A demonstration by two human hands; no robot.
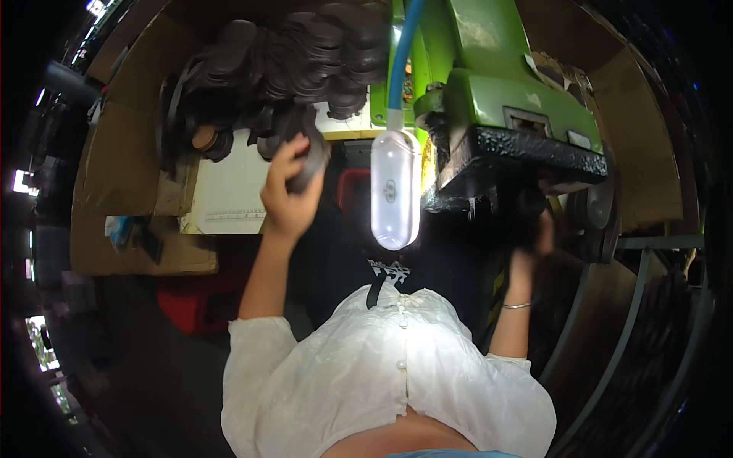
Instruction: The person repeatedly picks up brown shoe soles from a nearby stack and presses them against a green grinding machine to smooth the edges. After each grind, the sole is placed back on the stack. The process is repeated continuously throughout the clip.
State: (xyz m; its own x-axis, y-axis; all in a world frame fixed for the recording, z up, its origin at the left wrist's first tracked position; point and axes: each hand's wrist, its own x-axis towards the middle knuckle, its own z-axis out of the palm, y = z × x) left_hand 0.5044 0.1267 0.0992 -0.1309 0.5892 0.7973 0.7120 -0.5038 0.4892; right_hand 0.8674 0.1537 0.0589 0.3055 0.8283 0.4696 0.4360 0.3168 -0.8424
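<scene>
My left hand [289, 197] is closed round a dark grey shoe sole [314, 137], holding it upright at the front edge of the bench. Just behind it lies a large heap of similar soles [305, 57], stacked in overlapping rows. On the other side, my right hand [544, 238] is beside the dark lower part of a green machine [527, 91]. Motion and shadow smear its fingers, so whether it grips anything cannot be made out. A metal bangle [517, 306] circles the right wrist.
A lit lamp [395, 195] hangs between my hands from a blue cable. Cardboard walls [126, 145] border the bench at left and right. A white board [229, 191] lies under the heap's front. More soles [599, 206] sit right of the machine, near metal rails [603, 336]. A red stool-like object [191, 301] stands lower left.
</scene>
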